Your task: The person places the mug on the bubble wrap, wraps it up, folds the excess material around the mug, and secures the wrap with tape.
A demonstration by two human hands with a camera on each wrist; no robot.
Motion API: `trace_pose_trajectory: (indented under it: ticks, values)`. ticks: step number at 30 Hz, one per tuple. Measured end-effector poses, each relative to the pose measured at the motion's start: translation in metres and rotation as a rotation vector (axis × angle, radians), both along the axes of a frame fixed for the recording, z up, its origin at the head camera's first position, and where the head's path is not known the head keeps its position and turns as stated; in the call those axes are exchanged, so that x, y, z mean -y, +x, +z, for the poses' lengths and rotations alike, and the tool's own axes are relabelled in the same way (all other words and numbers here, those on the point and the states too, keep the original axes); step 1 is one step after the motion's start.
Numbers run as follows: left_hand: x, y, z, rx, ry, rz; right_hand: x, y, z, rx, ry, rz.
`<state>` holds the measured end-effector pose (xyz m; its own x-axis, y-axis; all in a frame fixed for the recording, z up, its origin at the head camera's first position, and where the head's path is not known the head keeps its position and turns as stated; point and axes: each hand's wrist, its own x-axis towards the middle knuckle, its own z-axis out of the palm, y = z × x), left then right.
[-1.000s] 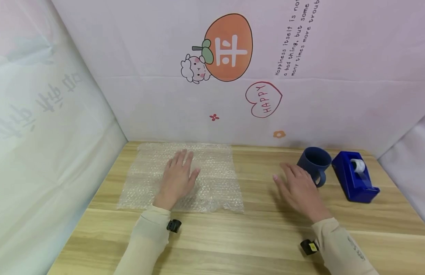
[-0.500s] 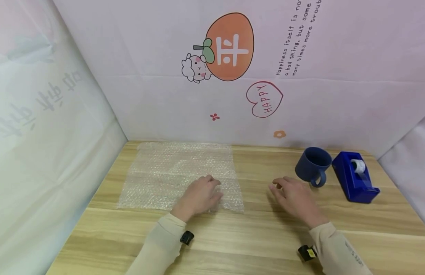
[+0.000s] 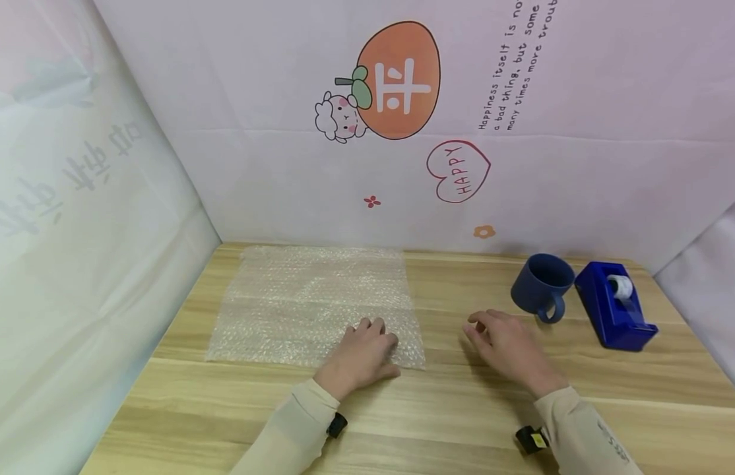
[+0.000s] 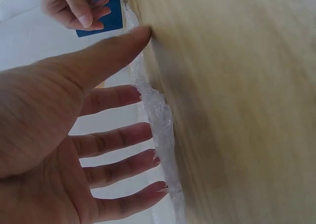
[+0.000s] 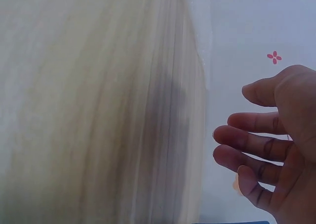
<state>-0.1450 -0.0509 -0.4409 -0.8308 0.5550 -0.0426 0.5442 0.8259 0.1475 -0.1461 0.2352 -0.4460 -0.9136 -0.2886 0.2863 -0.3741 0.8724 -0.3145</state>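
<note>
A sheet of clear bubble wrap (image 3: 308,297) lies flat on the wooden table at the left. Over its front right corner is my left hand (image 3: 361,353), fingers spread. In the left wrist view the fingertips (image 4: 143,131) meet the edge of the wrap, while the thumb points to bare wood. My right hand (image 3: 510,346) hovers to the right of the wrap with loosely bent fingers and nothing in it. The right wrist view shows that hand (image 5: 276,145) raised above the wood, thumb apart from the fingers. Just behind it stands a dark blue mug (image 3: 540,287), upright.
A blue tape dispenser (image 3: 615,307) with a roll of tape sits right of the mug. The wooden table (image 3: 439,422) ends at a printed cloth backdrop (image 3: 272,178), and another cloth (image 3: 94,264) hangs along the left side.
My left hand has moved from the middle of the bubble wrap toward me and right, to its front right corner. My right hand has drawn back slightly from the mug, its fingers bending more.
</note>
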Motion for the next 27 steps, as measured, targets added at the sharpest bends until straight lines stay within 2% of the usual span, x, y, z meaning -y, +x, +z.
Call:
trace_pose_trajectory:
  ticks: [4, 11, 20, 27]
  values:
    - [-0.002, 0.001, 0.0, -0.056, 0.001, -0.016, 0.001, 0.0, 0.001, -0.001, 0.008, 0.0]
    - [-0.008, 0.001, -0.002, -0.157, 0.066, -0.107, 0.002, 0.002, 0.002, 0.005, 0.01, -0.003]
    - [-0.03, 0.01, 0.0, -0.125, 0.119, -0.188, -0.003, 0.002, 0.006, 0.0, -0.042, -0.02]
    - [-0.054, 0.018, -0.001, -0.101, 0.105, -0.255, -0.006, 0.002, 0.011, 0.016, -0.043, -0.039]
